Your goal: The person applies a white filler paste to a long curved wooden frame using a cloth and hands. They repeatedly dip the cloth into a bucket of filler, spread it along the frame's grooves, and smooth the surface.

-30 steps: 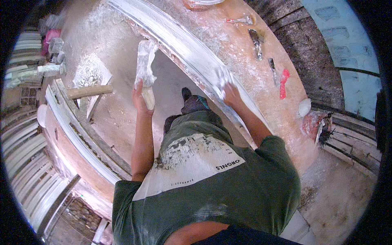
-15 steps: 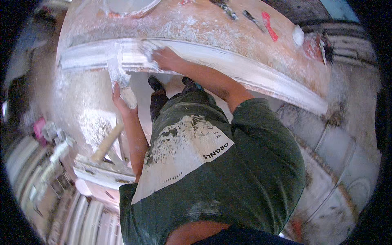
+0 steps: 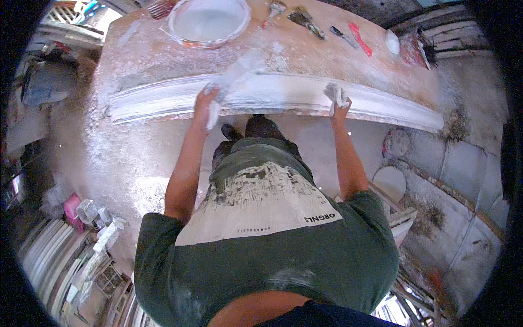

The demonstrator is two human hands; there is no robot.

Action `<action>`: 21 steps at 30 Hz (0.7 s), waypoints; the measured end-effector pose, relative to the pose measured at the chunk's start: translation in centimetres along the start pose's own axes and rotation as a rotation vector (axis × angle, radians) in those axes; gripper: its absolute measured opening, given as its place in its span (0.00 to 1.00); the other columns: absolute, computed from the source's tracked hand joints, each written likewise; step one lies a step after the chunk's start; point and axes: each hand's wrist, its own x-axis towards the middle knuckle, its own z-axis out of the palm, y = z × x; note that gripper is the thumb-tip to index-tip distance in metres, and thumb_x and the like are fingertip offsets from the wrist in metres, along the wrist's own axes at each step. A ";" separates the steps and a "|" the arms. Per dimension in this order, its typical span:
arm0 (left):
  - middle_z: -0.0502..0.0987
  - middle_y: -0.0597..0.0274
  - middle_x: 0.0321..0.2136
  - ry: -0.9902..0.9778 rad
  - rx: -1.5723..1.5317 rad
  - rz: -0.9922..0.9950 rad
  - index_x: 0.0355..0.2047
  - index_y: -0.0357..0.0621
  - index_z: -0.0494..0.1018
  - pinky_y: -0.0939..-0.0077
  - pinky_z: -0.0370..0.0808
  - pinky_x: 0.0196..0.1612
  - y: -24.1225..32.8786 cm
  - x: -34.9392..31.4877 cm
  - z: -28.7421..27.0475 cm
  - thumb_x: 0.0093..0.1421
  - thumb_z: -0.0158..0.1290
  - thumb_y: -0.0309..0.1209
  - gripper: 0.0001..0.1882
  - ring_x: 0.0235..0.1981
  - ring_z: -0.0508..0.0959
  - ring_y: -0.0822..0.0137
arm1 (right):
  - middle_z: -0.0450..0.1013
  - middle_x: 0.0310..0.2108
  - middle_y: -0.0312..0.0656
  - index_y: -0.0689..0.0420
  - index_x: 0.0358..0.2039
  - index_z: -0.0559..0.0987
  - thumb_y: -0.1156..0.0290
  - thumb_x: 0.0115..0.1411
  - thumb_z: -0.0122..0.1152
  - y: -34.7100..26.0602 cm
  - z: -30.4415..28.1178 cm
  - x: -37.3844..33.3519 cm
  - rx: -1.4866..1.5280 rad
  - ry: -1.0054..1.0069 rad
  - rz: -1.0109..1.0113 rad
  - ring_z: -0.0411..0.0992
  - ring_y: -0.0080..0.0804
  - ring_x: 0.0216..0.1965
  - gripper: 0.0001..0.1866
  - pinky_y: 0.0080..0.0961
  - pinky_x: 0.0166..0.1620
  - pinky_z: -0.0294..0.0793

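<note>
A long white plaster moulding [image 3: 272,86] with lengthwise ridges lies along the near edge of a plaster-spattered table [image 3: 158,57]. My left hand [image 3: 202,109], over its left half, is closed round a white-smeared scraper [image 3: 238,73]. The scraper is blurred, its pale blade pointing away to the right across the moulding. Farther right, my right hand [image 3: 341,110] grips a crumpled grey-white cloth [image 3: 334,94] at the moulding's near side. Whether the cloth touches the moulding I cannot tell.
Beyond the moulding stand a round white basin [image 3: 210,23], brushes [image 3: 306,23], a dark-handled tool [image 3: 343,37] and a red strip [image 3: 360,39]. A white lump [image 3: 391,41] sits at the table's right. Stacked pale mouldings [image 3: 52,248] fill the lower left.
My right hand has gone from the moulding's left part to the right with the cloth. My left hand has come up over the moulding with the scraper. The view has shifted.
</note>
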 end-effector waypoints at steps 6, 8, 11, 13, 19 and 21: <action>0.74 0.57 0.41 -0.084 -0.016 -0.049 0.48 0.39 0.66 0.70 0.74 0.47 0.2 1.8 3.3 0.59 0.51 0.30 0.17 0.42 0.76 0.64 | 0.68 0.46 0.44 0.58 0.47 0.58 0.66 0.58 0.58 -5.7 13.3 0.9 0.528 -0.124 0.353 0.69 0.31 0.44 0.23 0.30 0.46 0.72; 0.74 0.56 0.42 -0.064 -0.003 -0.051 0.48 0.38 0.66 0.69 0.74 0.47 0.0 2.3 3.5 0.59 0.50 0.29 0.17 0.42 0.76 0.63 | 0.71 0.43 0.43 0.59 0.46 0.66 0.69 0.56 0.59 -6.9 15.3 0.7 0.438 -0.150 0.271 0.71 0.30 0.42 0.19 0.29 0.44 0.72; 0.74 0.55 0.44 -0.204 -0.233 -0.041 0.49 0.37 0.65 0.68 0.73 0.50 2.7 0.9 4.8 0.60 0.48 0.28 0.17 0.44 0.76 0.62 | 0.75 0.35 0.41 0.59 0.39 0.75 0.77 0.52 0.57 -8.4 16.6 1.9 0.301 -0.213 -0.038 0.74 0.32 0.36 0.12 0.28 0.40 0.73; 0.74 0.54 0.44 -0.189 -0.269 -0.004 0.50 0.37 0.65 0.67 0.74 0.49 2.7 0.9 4.4 0.61 0.48 0.28 0.17 0.44 0.76 0.61 | 0.76 0.32 0.40 0.60 0.36 0.79 0.80 0.51 0.55 -10.0 17.1 3.4 0.053 -0.302 -0.326 0.75 0.32 0.32 0.11 0.28 0.36 0.74; 0.73 0.55 0.45 -0.124 -0.309 0.095 0.52 0.38 0.63 0.68 0.74 0.48 2.5 0.6 4.6 0.61 0.49 0.31 0.20 0.44 0.76 0.62 | 0.77 0.32 0.38 0.62 0.34 0.80 0.76 0.49 0.63 -15.5 19.4 4.2 0.405 -0.872 0.168 0.75 0.27 0.31 0.10 0.25 0.37 0.73; 0.73 0.55 0.45 -0.053 -0.292 0.132 0.53 0.39 0.63 0.67 0.74 0.47 2.3 1.2 5.4 0.61 0.50 0.32 0.21 0.44 0.75 0.63 | 0.77 0.32 0.39 0.62 0.35 0.79 0.74 0.48 0.64 -12.4 21.5 3.8 0.277 -0.970 0.067 0.75 0.28 0.32 0.12 0.25 0.38 0.73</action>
